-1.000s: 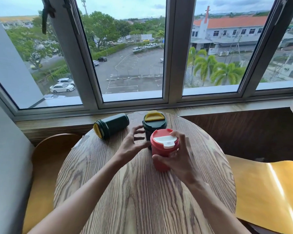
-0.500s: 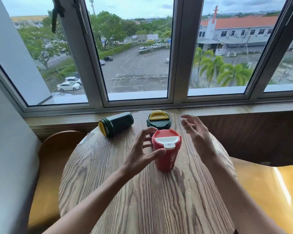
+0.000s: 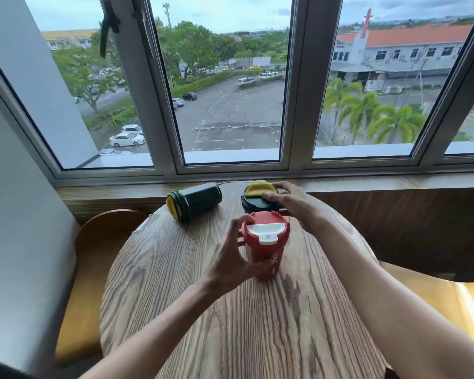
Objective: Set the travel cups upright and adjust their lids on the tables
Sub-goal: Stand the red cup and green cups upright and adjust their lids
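Here the left hand (image 3: 231, 265) grips the upright red cup (image 3: 266, 250) near the table's (image 3: 257, 337) middle, steadying it, while the right hand (image 3: 293, 205) clasps the far green cup's lid (image 3: 257, 194), probably to adjust it. Another green cup (image 3: 195, 201) lies toppled far left.

Left hand (image 3: 230, 258) curled in a loose grip; right hand (image 3: 293, 203) reaching forward, fingers spread.

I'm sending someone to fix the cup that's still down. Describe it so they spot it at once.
On the round wooden table by the window, look at the far left edge. The dark green travel cup there lies on its side, yellow lid facing left, while the red cup and the other green cup stand upright.
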A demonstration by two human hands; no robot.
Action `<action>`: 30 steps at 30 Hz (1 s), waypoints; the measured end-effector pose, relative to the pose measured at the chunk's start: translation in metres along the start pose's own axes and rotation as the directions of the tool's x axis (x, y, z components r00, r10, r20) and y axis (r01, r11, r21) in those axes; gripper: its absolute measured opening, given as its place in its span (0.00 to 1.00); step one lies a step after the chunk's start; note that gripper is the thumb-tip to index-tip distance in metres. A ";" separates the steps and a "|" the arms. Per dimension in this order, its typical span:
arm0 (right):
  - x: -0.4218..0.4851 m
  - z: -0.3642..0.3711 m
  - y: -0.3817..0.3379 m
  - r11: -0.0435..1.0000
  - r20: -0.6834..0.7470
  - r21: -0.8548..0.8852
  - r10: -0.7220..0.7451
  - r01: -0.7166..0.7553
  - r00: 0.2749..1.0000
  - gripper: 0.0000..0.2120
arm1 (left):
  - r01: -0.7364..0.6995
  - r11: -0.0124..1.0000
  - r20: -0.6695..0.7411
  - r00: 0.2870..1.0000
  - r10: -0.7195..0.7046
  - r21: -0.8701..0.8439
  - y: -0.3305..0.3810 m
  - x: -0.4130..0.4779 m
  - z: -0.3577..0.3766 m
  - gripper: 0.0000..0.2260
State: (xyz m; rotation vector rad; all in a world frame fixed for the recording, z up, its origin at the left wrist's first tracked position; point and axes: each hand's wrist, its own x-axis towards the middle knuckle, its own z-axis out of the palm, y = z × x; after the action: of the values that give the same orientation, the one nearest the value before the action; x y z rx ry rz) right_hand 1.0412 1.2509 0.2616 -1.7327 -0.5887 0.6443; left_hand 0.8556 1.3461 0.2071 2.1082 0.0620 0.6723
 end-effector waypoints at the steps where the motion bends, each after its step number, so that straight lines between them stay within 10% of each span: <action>1: 0.001 0.000 0.001 1.000 0.000 0.001 -0.001 0.001 1.000 0.21 | -0.005 1.000 -0.008 1.000 0.005 0.012 0.000 0.000 -0.002 0.37; 30: -0.001 0.005 0.010 0.996 -0.032 0.075 -0.047 0.049 0.998 0.21 | -0.053 0.998 0.039 0.998 0.052 0.020 -0.008 -0.007 -0.013 0.35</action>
State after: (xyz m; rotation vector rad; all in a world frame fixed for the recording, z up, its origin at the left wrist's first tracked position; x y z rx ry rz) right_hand 1.0374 1.2517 0.2506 -1.6498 -0.5760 0.5980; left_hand 0.8449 1.3584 0.2036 2.1492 -0.0081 0.6644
